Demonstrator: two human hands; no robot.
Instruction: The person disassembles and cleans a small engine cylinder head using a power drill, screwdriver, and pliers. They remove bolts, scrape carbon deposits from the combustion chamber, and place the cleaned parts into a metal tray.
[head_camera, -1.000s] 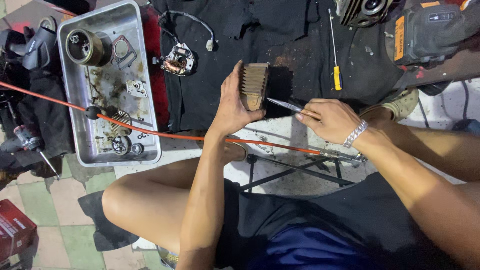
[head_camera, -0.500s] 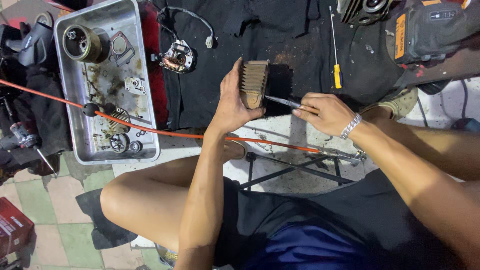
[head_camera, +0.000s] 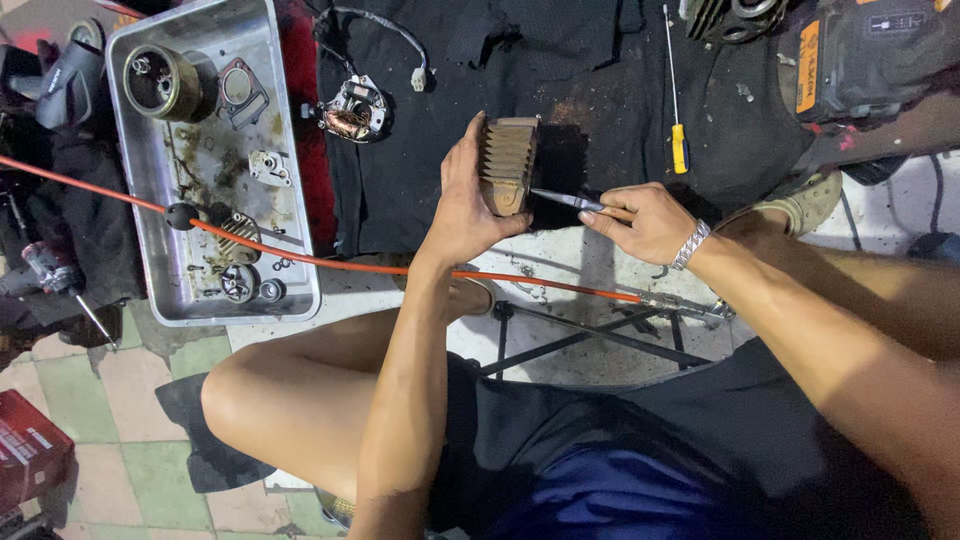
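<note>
My left hand (head_camera: 462, 205) grips a finned metal engine cylinder (head_camera: 508, 160), holding it upright above the black cloth (head_camera: 600, 90). A thin metal blade (head_camera: 563, 199) is pinched in my right hand (head_camera: 640, 220), and its tip rests against the cylinder's lower right edge. A metal bracelet sits on my right wrist. My bare knee and black shorts fill the bottom of the view.
A metal tray (head_camera: 290, 180) of dirty engine parts lies at left. An orange hose (head_camera: 330, 262) runs across the floor. On the cloth are a stator with wires (head_camera: 350, 108), a yellow-handled screwdriver (head_camera: 678, 120) and another finned part (head_camera: 735, 15). A red box (head_camera: 30, 445) sits at bottom left.
The blade tip has stayed at the cylinder's lower edge with only small shifts of my right hand. My left hand holds the cylinder in much the same place.
</note>
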